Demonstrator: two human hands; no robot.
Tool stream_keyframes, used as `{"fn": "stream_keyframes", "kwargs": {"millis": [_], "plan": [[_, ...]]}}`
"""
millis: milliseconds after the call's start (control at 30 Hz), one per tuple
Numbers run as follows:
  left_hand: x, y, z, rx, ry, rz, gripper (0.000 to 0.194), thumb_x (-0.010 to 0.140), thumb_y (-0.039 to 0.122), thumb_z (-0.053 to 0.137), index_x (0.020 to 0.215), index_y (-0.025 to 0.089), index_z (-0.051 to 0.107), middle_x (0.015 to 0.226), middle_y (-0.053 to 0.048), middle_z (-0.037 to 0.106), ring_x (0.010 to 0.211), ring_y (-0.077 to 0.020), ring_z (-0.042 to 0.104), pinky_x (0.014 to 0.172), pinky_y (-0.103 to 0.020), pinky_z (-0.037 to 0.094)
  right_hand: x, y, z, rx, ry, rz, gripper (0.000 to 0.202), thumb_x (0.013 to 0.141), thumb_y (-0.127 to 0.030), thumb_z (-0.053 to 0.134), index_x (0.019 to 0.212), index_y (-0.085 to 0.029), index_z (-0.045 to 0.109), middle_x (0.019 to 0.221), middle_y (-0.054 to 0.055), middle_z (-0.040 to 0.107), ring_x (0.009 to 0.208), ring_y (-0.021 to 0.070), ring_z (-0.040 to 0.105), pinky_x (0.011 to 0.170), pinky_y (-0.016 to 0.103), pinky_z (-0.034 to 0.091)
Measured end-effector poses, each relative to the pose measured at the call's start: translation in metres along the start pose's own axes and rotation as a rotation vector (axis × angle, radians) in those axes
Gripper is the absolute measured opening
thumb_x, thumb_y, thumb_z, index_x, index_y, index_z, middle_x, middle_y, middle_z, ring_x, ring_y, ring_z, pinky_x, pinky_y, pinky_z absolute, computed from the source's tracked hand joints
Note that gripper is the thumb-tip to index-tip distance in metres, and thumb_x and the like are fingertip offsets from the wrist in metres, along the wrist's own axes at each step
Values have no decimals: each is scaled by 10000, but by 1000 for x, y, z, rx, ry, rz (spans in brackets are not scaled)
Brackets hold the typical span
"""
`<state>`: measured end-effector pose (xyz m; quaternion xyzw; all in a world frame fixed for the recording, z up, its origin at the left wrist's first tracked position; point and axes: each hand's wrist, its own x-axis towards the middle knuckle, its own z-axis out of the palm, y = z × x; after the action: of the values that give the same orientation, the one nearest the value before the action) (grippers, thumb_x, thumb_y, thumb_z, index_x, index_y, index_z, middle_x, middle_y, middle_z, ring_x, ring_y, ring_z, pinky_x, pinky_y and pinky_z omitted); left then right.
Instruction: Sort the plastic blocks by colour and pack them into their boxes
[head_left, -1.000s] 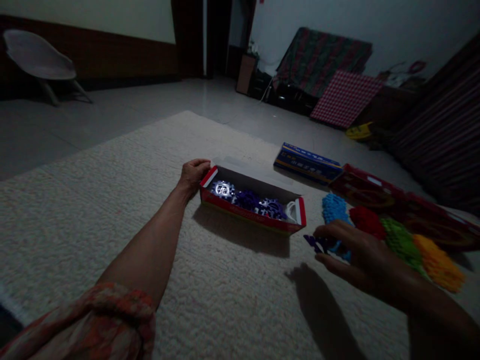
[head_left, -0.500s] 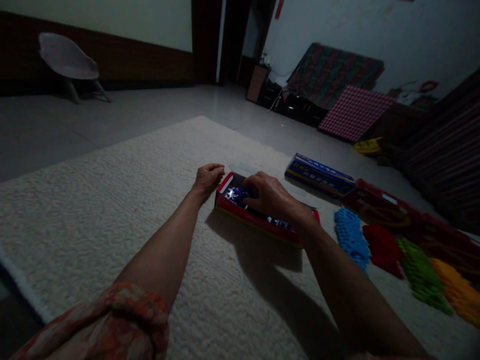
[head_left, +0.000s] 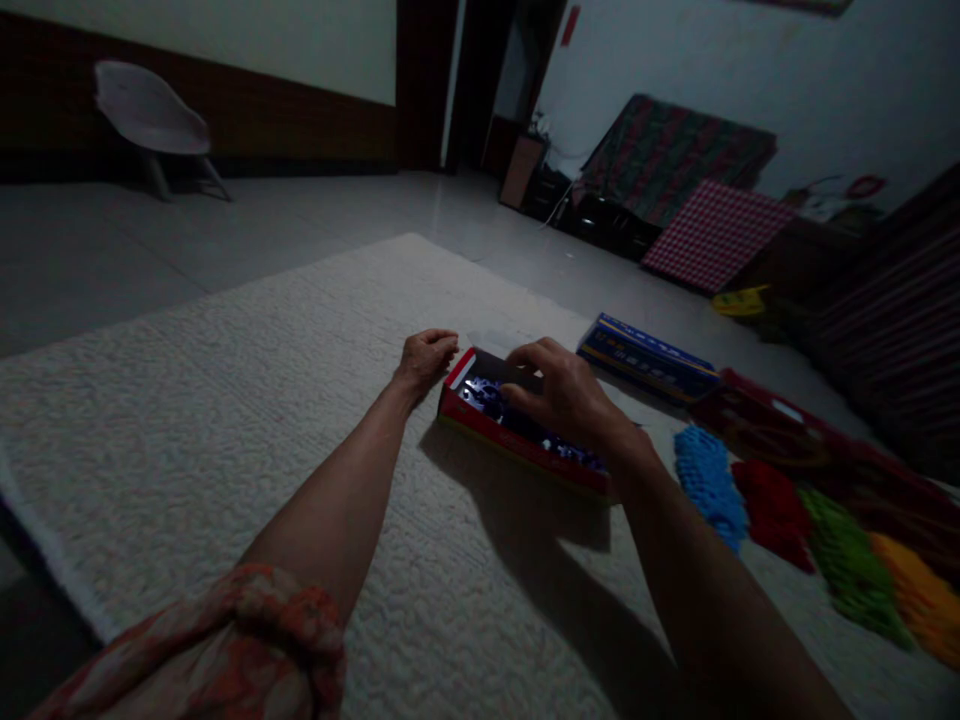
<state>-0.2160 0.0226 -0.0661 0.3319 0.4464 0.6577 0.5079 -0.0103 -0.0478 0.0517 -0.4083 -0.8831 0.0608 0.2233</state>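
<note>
An open red box [head_left: 517, 445] rests on the cream rug, with small purple pieces [head_left: 486, 392] inside, some of them glinting. My left hand [head_left: 427, 360] is beside the box's left end, its fingers closed together; whether they pinch anything is too dark to see. Over the middle of the box is my right hand [head_left: 564, 388], thumb and fingers apart, with nothing visible between them. It hides part of the contents and the far wall. Right of the box lie bumpy groups of pieces: blue [head_left: 709, 485], red [head_left: 772, 512], green [head_left: 853, 565] and orange [head_left: 921, 595].
Behind the box stands a closed blue box [head_left: 649, 360], with a dark red box [head_left: 780, 420] at its right. The cream rug [head_left: 247, 390] spreads over a tiled floor. Farther off are a pale chair [head_left: 154, 110], a checked panel [head_left: 718, 235] and a yellow item [head_left: 741, 300].
My right hand has lifted slightly and its thumb and fingers have spread wider above the box. My left hand keeps its place by the box's end. The whole view has shifted a little.
</note>
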Motion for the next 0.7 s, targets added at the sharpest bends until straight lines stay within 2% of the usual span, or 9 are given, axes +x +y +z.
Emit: {"fn": "stream_keyframes", "kwargs": {"millis": [100, 167, 267, 367, 433, 500, 567, 700], "plan": [[-3, 3, 1, -17, 0, -7, 189, 636, 206, 734, 811, 136, 710, 630, -21, 644, 511, -103, 532, 505, -230, 408, -29, 12, -16, 14, 262, -21, 153, 844, -266, 651, 981, -201, 666, 955, 61, 669, 825, 191, 632, 731, 342, 529], [-4, 5, 2, -20, 6, -8, 186, 640, 210, 733, 809, 134, 711, 628, -21, 640, 502, -99, 525, 495, -226, 399, -53, 25, -23, -11, 483, 58, 150, 854, -289, 621, 969, -203, 663, 954, 61, 669, 868, 206, 638, 736, 349, 529], [-6, 9, 3, -11, 18, -2, 155, 654, 238, 734, 758, 130, 697, 618, -19, 631, 484, -94, 511, 477, -221, 384, -87, 51, -23, -22, 787, 290, 204, 829, -328, 609, 979, -200, 662, 1012, 75, 657, 951, 228, 634, 771, 368, 527], [-7, 11, 4, 9, 18, 8, 155, 668, 268, 731, 710, 127, 681, 620, -24, 634, 492, -98, 523, 478, -221, 389, -113, 83, -12, 193, 941, 582, 327, 782, -415, 628, 1027, -198, 643, 1050, 66, 649, 974, 217, 626, 798, 365, 525], [-7, 12, 4, 26, 20, 17, 174, 681, 290, 723, 723, 124, 692, 631, -29, 645, 507, -104, 540, 489, -224, 401, -124, 98, -3, 452, 979, 776, 383, 736, -456, 648, 1030, -210, 625, 1022, 39, 651, 962, 200, 626, 756, 329, 527], [-8, 12, 5, 39, 24, 22, 202, 695, 319, 715, 740, 123, 703, 640, -33, 656, 513, -109, 546, 498, -230, 407, -130, 106, 6, 694, 942, 903, 397, 703, -466, 679, 1016, -229, 622, 1006, 21, 656, 953, 183, 635, 712, 283, 530], [-10, 13, 6, 48, 23, 24, 221, 700, 341, 716, 736, 123, 703, 650, -38, 664, 519, -114, 548, 505, -237, 410, -133, 104, 12, 877, 869, 938, 362, 689, -456, 707, 977, -252, 622, 989, 14, 670, 919, 170, 656, 673, 256, 539], [-16, 18, 11, 55, 27, 31, 224, 698, 351, 730, 697, 131, 686, 645, -39, 658, 535, -129, 554, 520, -254, 419, -134, 90, 17, 1063, 668, 884, 287, 729, -479, 698, 888, -254, 618, 829, 5, 697, 728, 173, 678, 571, 261, 543]]}}
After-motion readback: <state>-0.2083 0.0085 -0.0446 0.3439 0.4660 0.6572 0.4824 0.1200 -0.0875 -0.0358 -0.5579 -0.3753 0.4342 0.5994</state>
